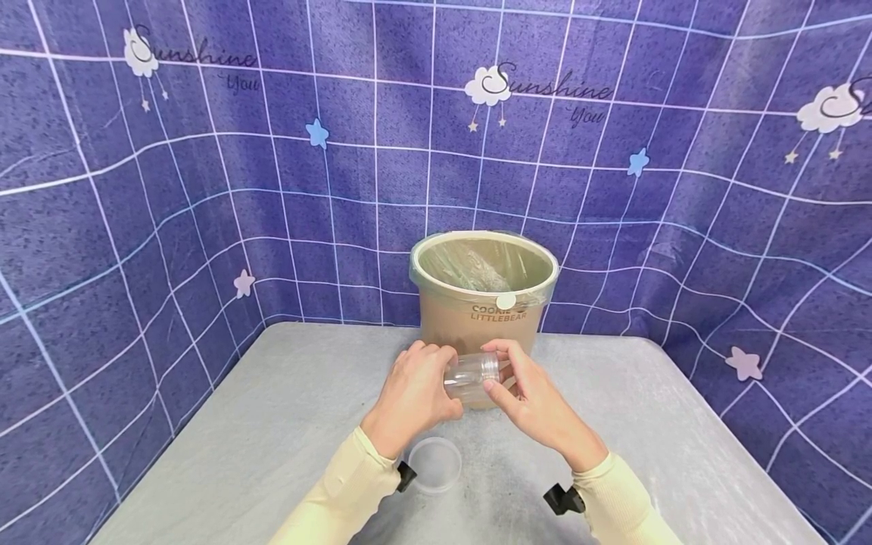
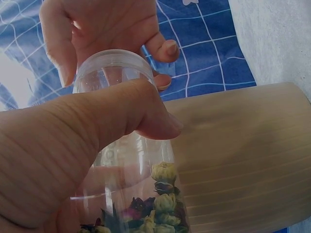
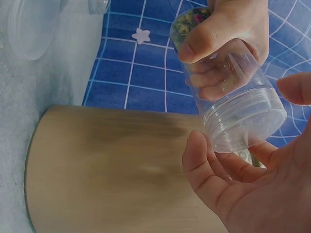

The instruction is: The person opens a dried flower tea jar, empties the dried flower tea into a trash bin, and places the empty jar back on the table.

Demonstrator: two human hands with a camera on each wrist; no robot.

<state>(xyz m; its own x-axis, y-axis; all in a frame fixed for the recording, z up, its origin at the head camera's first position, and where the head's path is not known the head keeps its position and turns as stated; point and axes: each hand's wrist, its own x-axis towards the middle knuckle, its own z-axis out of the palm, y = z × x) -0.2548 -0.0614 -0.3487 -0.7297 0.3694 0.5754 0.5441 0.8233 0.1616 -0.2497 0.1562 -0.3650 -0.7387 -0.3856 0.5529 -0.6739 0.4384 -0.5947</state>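
My left hand (image 1: 418, 382) grips a clear plastic jar (image 1: 470, 377) round its body and holds it tilted on its side in front of the bucket. Dried flower buds (image 2: 163, 208), yellow and dark red, lie at the jar's closed end. My right hand (image 1: 534, 393) is cupped at the jar's threaded mouth, its thumb and fingers spread around the rim. In the right wrist view the fingertips (image 3: 197, 143) come close to the rim; whether they touch it I cannot tell. Something pale and green shows behind the right fingers, too hidden to name.
Behind the hands stands a beige bucket (image 1: 446, 322) lined with a clear bag. A round translucent lid (image 1: 434, 465) lies on the grey table (image 1: 272, 454) by the left wrist. Part of another clear threaded thing (image 3: 98, 6) shows beside it. A blue gridded curtain (image 1: 341, 189) surrounds the table.
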